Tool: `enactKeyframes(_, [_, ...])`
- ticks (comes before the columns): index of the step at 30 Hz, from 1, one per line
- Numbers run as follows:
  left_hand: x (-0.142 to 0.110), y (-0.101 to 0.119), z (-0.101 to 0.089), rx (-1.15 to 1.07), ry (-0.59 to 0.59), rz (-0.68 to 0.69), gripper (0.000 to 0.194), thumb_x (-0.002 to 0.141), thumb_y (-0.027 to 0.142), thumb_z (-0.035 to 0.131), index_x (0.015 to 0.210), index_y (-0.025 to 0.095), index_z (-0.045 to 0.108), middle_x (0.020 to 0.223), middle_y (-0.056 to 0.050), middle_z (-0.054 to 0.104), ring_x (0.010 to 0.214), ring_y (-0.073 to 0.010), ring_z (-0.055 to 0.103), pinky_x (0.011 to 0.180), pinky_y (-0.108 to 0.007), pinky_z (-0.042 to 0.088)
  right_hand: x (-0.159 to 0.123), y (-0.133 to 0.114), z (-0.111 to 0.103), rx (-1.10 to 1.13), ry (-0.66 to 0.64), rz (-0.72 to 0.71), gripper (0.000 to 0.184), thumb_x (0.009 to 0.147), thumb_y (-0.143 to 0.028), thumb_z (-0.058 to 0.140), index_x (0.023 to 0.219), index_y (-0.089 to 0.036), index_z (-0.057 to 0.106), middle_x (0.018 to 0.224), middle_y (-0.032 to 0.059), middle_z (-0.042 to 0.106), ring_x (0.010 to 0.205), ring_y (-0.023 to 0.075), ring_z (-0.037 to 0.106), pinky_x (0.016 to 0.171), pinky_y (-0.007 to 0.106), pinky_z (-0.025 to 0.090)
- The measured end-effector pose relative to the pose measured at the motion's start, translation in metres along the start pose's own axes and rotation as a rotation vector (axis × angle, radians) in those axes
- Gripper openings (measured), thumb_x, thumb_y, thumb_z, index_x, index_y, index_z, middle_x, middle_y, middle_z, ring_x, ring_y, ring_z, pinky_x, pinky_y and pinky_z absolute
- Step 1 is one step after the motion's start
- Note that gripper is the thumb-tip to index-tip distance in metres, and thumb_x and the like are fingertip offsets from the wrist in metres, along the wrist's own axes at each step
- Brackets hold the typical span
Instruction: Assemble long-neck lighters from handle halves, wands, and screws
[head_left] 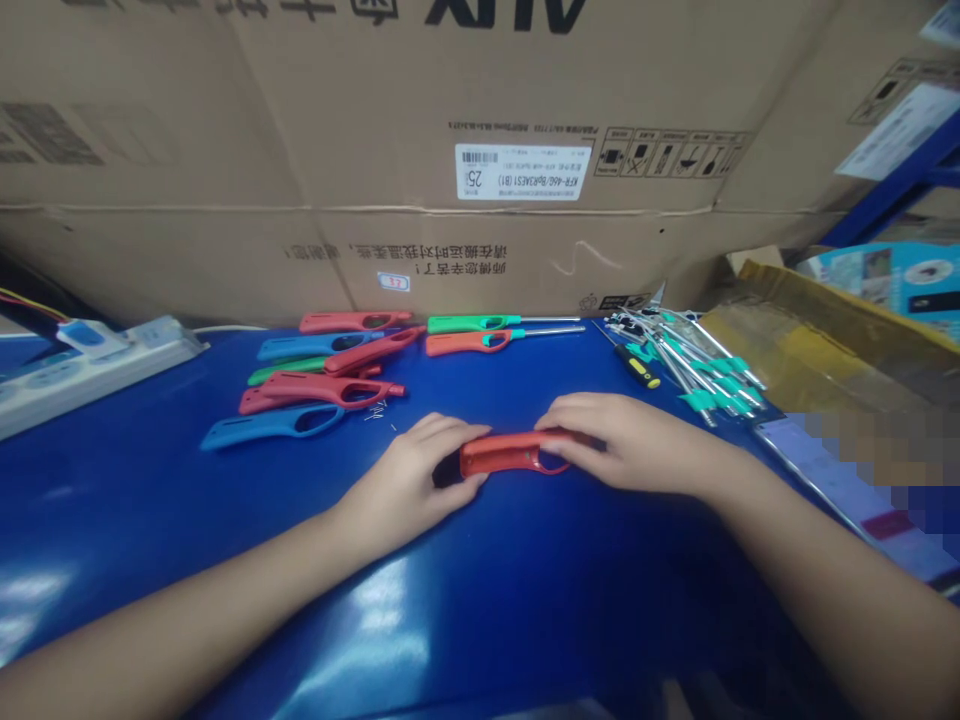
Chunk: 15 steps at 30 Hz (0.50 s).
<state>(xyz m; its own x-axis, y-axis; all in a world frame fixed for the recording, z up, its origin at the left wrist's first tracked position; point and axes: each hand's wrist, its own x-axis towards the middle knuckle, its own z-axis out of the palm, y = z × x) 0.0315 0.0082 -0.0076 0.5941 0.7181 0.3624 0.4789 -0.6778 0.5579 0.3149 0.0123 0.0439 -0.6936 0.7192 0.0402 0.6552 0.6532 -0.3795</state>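
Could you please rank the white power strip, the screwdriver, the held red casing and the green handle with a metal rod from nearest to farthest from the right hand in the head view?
1. Red casing, gripped by the right hand
2. Screwdriver, just beyond the hand
3. Green handle, farther back, to the left
4. White power strip, far left

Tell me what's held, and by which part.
An orange-red, elongated plastic casing: left fingers grip its blunt end, right fingers its looped end.
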Motion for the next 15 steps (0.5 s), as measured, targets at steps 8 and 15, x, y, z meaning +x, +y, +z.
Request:
enactKeyframes(8, [0.000, 0.002, 0.000, 0.043, 0.016, -0.025, 0.051, 0.090, 0.029, 0.070, 0.140, 0.027, 0.058, 0.121, -0.006, 0.074, 0.104, -0.0229, 0.069, 0.094, -0.037, 0.059, 0.000, 0.010, 0.001, -0.044, 0.060, 0.028, 0.030, 0.107, -0.033, 0.044, 0.112, -0.020, 0.071, 0.109, 0.0080, 0.073, 0.099, 0.0220, 0.069, 0.088, 0.034, 0.053])
enactKeyframes(15, [-0.001, 0.001, 0.000, 0.041, 0.033, -0.049, 0.047, 0.093, 0.031, 0.068, 0.138, 0.023, 0.060, 0.121, -0.008, 0.073, 0.106, -0.0232, 0.069, 0.095, -0.039, 0.058, -0.003, 0.018, -0.004, -0.054, 0.244, 0.049, 0.024, 0.103, -0.025, 0.050, 0.111, -0.021, 0.073, 0.111, 0.0072, 0.077, 0.101, 0.0219, 0.072, 0.090, 0.033, 0.054])
